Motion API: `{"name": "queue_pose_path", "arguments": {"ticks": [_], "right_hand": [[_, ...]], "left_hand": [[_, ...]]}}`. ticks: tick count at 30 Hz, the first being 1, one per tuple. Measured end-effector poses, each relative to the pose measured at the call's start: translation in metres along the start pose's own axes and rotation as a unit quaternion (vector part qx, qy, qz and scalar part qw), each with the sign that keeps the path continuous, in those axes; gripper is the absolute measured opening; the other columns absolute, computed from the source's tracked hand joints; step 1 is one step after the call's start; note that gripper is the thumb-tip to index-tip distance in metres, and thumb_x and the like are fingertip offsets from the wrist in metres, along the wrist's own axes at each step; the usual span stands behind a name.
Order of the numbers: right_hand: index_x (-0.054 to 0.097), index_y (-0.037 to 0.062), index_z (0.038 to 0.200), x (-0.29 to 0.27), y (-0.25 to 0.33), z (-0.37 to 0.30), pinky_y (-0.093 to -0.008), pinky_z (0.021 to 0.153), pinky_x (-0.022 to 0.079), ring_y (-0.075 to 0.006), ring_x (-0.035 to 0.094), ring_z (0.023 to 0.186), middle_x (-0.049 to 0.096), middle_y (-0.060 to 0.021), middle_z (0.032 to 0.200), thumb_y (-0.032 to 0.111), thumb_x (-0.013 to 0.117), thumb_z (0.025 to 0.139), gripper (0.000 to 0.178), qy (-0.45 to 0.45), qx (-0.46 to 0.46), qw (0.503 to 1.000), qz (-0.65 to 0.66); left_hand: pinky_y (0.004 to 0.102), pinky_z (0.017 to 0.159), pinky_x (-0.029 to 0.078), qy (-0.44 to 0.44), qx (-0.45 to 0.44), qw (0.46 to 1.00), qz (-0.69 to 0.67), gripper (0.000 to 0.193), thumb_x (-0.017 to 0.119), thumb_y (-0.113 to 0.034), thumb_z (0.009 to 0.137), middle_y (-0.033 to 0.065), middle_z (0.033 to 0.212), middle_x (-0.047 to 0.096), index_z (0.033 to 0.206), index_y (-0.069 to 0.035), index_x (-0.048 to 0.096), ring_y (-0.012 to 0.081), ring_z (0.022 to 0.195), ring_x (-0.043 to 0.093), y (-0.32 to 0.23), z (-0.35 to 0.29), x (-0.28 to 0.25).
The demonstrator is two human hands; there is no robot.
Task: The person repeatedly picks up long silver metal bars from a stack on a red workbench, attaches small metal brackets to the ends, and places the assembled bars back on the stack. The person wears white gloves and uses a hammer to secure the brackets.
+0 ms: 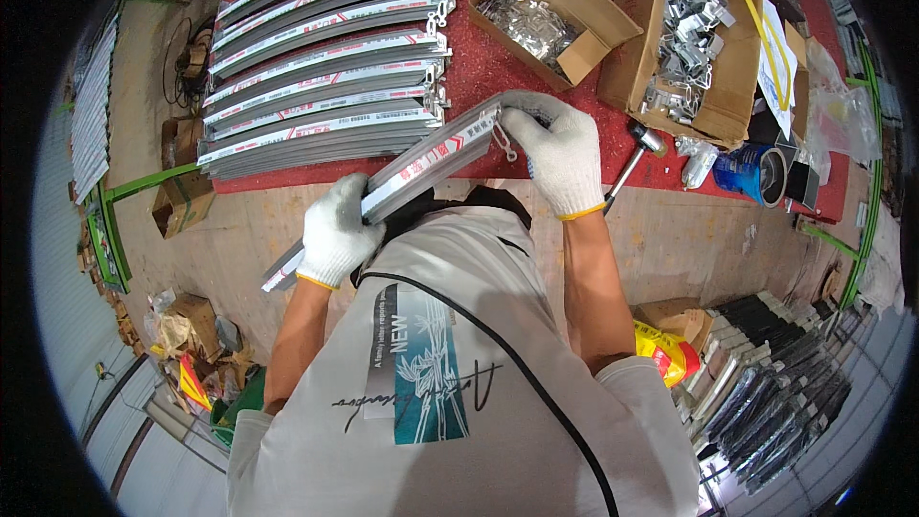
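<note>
A long grey metal strip bundle [426, 166], with a white label printed in red, slants across in front of my body at the table's near edge. Toward its lower left part, my left hand [342, 230] in a white knit glove is closed round it. My right hand [555, 148], gloved the same way, grips its upper right end. A small metal clip [504, 142] hangs from that end beside my right fingers. Just beyond lie stacked rows of similar labelled strips [325, 124], with clips at their right ends.
On the red table [469, 67] stand a cardboard box of small flat metal pieces [531, 24] and a larger box of metal brackets [689, 48]. A hammer [632, 158] lies by the near edge, left of a blue can [751, 172]. Cartons [182, 196] sit on the floor at left.
</note>
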State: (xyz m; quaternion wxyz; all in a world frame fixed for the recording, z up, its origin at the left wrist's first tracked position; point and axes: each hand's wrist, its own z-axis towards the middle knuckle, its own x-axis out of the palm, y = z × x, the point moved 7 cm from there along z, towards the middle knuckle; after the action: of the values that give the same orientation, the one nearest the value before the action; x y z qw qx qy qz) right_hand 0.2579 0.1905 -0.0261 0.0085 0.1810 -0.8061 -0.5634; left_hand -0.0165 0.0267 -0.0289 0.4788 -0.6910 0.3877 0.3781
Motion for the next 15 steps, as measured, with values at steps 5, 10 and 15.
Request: {"name": "queue_pose_path", "arguments": {"ticks": [5, 10, 15], "right_hand": [[0.083, -0.0020, 0.120, 0.002, 0.001, 0.004, -0.0384, 0.101, 0.058, -0.0271, 0.077, 0.108, 0.082, -0.0183, 0.115, 0.011, 0.070, 0.100, 0.028, 0.003, -0.122, 0.992, -0.022], [0.082, -0.0002, 0.126, -0.019, -0.046, 0.012, -0.0359, 0.100, 0.059, -0.0279, 0.080, 0.111, 0.083, -0.0195, 0.120, 0.015, 0.068, 0.103, 0.031, -0.056, -0.014, 0.993, 0.107], [0.084, 0.0039, 0.121, -0.058, -0.076, 0.006, -0.0426, 0.099, 0.062, -0.0375, 0.080, 0.110, 0.081, -0.0239, 0.118, 0.016, 0.072, 0.098, 0.029, -0.098, -0.059, 0.954, -0.277]], "left_hand": [[0.0486, 0.090, 0.063, -0.017, 0.000, 1.000, 0.006, 0.051, 0.084, -0.016, 0.076, 0.0198, 0.114, 0.077, 0.124, -0.006, 0.072, 0.0435, 0.104, 0.076, 0.002, 0.001, -0.008], [0.0496, 0.093, 0.062, 0.008, -0.041, 0.999, -0.009, 0.055, 0.085, -0.018, 0.076, 0.0216, 0.118, 0.078, 0.128, -0.006, 0.071, 0.0447, 0.109, 0.075, 0.010, -0.002, -0.002], [0.0498, 0.096, 0.062, 0.012, -0.082, 0.995, -0.049, 0.058, 0.083, -0.018, 0.075, 0.0234, 0.119, 0.078, 0.130, -0.005, 0.070, 0.0448, 0.111, 0.076, 0.024, -0.004, 0.008]]}}
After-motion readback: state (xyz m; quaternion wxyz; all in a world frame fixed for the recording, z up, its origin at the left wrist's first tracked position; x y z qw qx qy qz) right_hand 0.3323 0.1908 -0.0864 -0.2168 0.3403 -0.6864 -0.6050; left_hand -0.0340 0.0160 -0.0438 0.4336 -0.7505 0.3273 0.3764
